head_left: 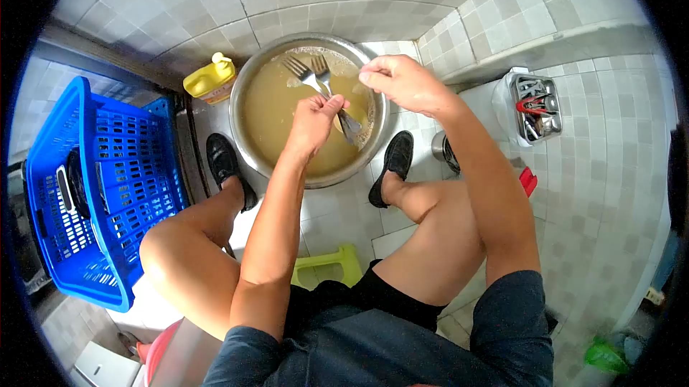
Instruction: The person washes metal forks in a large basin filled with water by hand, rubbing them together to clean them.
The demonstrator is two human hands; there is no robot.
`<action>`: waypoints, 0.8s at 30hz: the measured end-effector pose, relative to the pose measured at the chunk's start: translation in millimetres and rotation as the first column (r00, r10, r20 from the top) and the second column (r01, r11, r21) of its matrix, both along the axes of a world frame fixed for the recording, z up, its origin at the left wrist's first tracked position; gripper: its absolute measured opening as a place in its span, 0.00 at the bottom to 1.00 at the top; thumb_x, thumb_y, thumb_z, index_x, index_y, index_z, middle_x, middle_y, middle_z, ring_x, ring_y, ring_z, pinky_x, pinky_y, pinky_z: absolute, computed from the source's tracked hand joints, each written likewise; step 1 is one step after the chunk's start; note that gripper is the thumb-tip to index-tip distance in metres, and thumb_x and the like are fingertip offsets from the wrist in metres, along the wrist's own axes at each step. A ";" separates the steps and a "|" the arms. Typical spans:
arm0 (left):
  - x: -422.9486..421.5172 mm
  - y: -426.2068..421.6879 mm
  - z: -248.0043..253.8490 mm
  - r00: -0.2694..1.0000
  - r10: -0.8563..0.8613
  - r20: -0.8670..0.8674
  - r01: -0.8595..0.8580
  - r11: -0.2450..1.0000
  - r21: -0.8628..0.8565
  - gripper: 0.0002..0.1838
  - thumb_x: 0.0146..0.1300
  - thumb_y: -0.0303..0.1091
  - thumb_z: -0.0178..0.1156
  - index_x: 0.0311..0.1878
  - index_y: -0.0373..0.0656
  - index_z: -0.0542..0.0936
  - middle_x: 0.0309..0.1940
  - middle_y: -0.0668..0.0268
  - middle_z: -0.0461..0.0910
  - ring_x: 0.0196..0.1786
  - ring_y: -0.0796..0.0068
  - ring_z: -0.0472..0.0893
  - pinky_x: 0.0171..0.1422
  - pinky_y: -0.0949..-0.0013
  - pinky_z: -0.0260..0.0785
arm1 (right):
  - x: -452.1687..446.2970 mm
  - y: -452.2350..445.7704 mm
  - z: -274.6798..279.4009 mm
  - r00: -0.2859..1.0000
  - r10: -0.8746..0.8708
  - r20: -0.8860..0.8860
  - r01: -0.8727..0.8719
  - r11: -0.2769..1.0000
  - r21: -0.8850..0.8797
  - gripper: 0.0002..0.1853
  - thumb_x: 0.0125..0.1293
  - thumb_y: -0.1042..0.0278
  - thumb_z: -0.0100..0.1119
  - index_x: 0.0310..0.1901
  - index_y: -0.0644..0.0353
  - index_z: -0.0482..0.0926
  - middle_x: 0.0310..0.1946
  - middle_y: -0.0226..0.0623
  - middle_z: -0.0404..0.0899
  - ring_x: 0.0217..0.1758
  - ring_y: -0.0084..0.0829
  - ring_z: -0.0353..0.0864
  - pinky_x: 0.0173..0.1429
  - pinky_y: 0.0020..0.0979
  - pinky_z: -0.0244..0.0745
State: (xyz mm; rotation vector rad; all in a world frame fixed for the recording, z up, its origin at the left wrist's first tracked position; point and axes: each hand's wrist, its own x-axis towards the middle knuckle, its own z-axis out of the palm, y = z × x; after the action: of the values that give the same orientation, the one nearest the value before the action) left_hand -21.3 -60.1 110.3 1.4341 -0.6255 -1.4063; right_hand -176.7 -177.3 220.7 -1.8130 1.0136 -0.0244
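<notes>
My left hand (313, 121) is closed around several metal forks (306, 76) over a wide steel basin (237, 109). Two sets of tines point up and away from me, and the handles stick out below my thumb. Cloudy yellowish water (273, 118) fills much of the basin, with foam along its far and right edges. Above the basin's right rim is my right hand (405, 86), apart from the forks. Its thumb and fingers are pinched together; whether anything small sits between them is hidden.
A yellow bottle (210, 83) with a pale cap stands left of the basin. The large blue crate (129, 172) is at far left. At right, a steel tray (558, 104) holds utensils, some red-handled. A green stool (330, 266) is beneath me; tiled walls enclose the basin.
</notes>
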 end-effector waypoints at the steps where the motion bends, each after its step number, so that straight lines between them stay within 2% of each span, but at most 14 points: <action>1: -1.9 -0.2 4.6 0.997 -0.050 0.056 0.054 0.996 -0.067 0.13 0.71 0.40 0.58 0.37 0.40 0.84 0.17 0.79 0.67 0.16 0.87 0.60 0.21 0.77 0.49 | -1.1 -0.5 -9.3 1.000 -0.008 0.003 0.008 1.000 -0.006 0.20 0.69 0.57 0.58 0.51 0.66 0.80 0.41 0.38 0.83 0.43 0.25 0.79 0.44 0.25 0.73; 3: -5.0 1.3 10.6 0.993 -0.084 0.079 0.091 0.992 -0.087 0.14 0.71 0.40 0.58 0.38 0.40 0.84 0.17 0.80 0.65 0.17 0.87 0.60 0.21 0.77 0.49 | 0.7 1.9 -20.5 0.994 0.034 0.108 -0.019 0.991 -0.136 0.20 0.69 0.57 0.58 0.51 0.67 0.80 0.35 0.34 0.80 0.38 0.21 0.76 0.40 0.26 0.72; 4: -5.5 2.3 12.0 0.985 -0.133 0.111 0.146 0.983 -0.112 0.14 0.71 0.39 0.59 0.37 0.38 0.85 0.19 0.79 0.68 0.21 0.86 0.62 0.25 0.75 0.54 | 1.1 2.8 -19.0 0.986 0.112 0.120 -0.089 0.980 -0.181 0.17 0.69 0.60 0.58 0.47 0.67 0.81 0.31 0.33 0.79 0.32 0.22 0.73 0.37 0.30 0.71; 5: -6.1 3.5 13.4 0.973 -0.181 0.144 0.201 0.970 -0.134 0.14 0.71 0.38 0.59 0.37 0.37 0.85 0.21 0.77 0.71 0.25 0.85 0.65 0.28 0.73 0.58 | 3.6 3.3 -18.3 0.987 0.105 0.121 -0.082 0.980 -0.184 0.17 0.69 0.60 0.58 0.47 0.67 0.81 0.31 0.33 0.79 0.32 0.22 0.73 0.37 0.30 0.71; 7: -7.5 6.0 17.0 0.947 -0.268 0.179 0.293 0.946 -0.135 0.15 0.71 0.40 0.59 0.39 0.38 0.85 0.19 0.78 0.67 0.23 0.87 0.62 0.26 0.74 0.54 | 7.8 3.7 -17.3 0.992 0.124 -0.032 -0.126 0.990 -0.068 0.14 0.69 0.61 0.56 0.42 0.66 0.81 0.30 0.34 0.82 0.30 0.28 0.75 0.37 0.35 0.73; 8: -8.4 7.0 18.9 0.914 -0.345 0.212 0.376 0.917 -0.129 0.16 0.72 0.42 0.58 0.41 0.39 0.86 0.16 0.79 0.64 0.21 0.88 0.59 0.24 0.76 0.50 | 5.7 4.0 -25.2 0.988 0.132 0.081 -0.115 0.976 -0.183 0.13 0.69 0.62 0.55 0.36 0.66 0.80 0.27 0.34 0.82 0.27 0.29 0.75 0.36 0.36 0.73; 12: -12.6 9.2 29.6 0.909 -0.369 0.194 0.395 0.911 -0.120 0.17 0.72 0.43 0.58 0.41 0.39 0.86 0.17 0.78 0.66 0.22 0.86 0.62 0.26 0.74 0.55 | 5.6 5.9 -21.9 0.993 0.113 0.035 -0.096 0.945 -0.311 0.14 0.70 0.63 0.53 0.34 0.66 0.80 0.24 0.33 0.80 0.26 0.25 0.75 0.34 0.32 0.72; 14: -9.9 9.3 25.5 0.821 -0.434 0.370 0.496 0.864 -0.086 0.17 0.72 0.43 0.57 0.41 0.38 0.85 0.18 0.75 0.68 0.25 0.83 0.66 0.29 0.70 0.60 | 5.4 6.2 -21.9 0.999 0.032 0.038 -0.017 0.942 -0.336 0.14 0.70 0.64 0.53 0.32 0.66 0.80 0.23 0.34 0.79 0.26 0.23 0.75 0.33 0.28 0.71; 15: -10.9 9.9 24.7 0.821 -0.435 0.371 0.497 0.863 -0.087 0.17 0.72 0.43 0.57 0.41 0.38 0.85 0.18 0.75 0.68 0.25 0.83 0.66 0.29 0.70 0.60 | 4.4 5.6 -23.0 0.999 0.031 0.038 -0.016 0.941 -0.337 0.14 0.70 0.64 0.53 0.32 0.66 0.80 0.23 0.34 0.79 0.26 0.23 0.75 0.33 0.28 0.71; 18: -12.5 13.0 23.9 0.806 -0.367 0.465 0.486 0.858 -0.165 0.17 0.72 0.43 0.57 0.41 0.37 0.85 0.21 0.70 0.75 0.29 0.79 0.72 0.35 0.67 0.67 | 3.6 5.1 -21.6 0.995 -0.074 0.064 0.087 0.968 -0.236 0.14 0.70 0.64 0.53 0.34 0.67 0.81 0.24 0.34 0.79 0.26 0.22 0.76 0.32 0.29 0.71; 20: -13.1 14.7 24.4 0.788 -0.422 0.448 0.537 0.827 -0.165 0.17 0.72 0.43 0.57 0.42 0.36 0.84 0.25 0.65 0.80 0.34 0.77 0.76 0.43 0.66 0.70 | 2.7 7.2 -14.7 0.991 -0.115 0.069 0.114 0.993 0.017 0.13 0.69 0.65 0.54 0.37 0.68 0.82 0.24 0.32 0.79 0.26 0.21 0.75 0.31 0.29 0.71; 21: -12.9 15.3 23.2 0.788 -0.425 0.446 0.539 0.826 -0.165 0.17 0.72 0.43 0.57 0.42 0.36 0.84 0.25 0.65 0.80 0.34 0.77 0.76 0.43 0.66 0.70 | 0.5 6.0 -18.7 0.991 -0.118 0.067 0.117 0.993 0.019 0.13 0.69 0.65 0.54 0.37 0.68 0.82 0.24 0.32 0.79 0.26 0.21 0.75 0.31 0.29 0.71; 23: -11.2 15.7 20.7 0.747 -0.529 0.402 0.621 0.772 -0.137 0.17 0.72 0.42 0.57 0.42 0.36 0.84 0.30 0.64 0.83 0.38 0.77 0.78 0.49 0.67 0.71 | -3.8 0.4 -27.5 0.996 0.032 0.086 -0.037 0.998 0.058 0.13 0.68 0.64 0.57 0.39 0.67 0.83 0.24 0.30 0.79 0.25 0.21 0.74 0.30 0.29 0.71; 24: -10.2 15.1 17.9 0.746 -0.533 0.400 0.624 0.769 -0.138 0.17 0.72 0.42 0.57 0.42 0.36 0.84 0.30 0.64 0.83 0.38 0.77 0.78 0.49 0.67 0.71 | -4.5 0.0 -24.3 0.996 0.027 0.084 -0.032 0.998 0.059 0.13 0.68 0.64 0.57 0.39 0.67 0.83 0.24 0.30 0.79 0.25 0.21 0.74 0.30 0.29 0.71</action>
State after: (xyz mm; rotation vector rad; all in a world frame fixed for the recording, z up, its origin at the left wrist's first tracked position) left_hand -31.6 -45.0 128.2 1.3206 -1.5464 -1.4681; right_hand -181.1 -177.3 196.4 -1.7574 0.9192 -0.0496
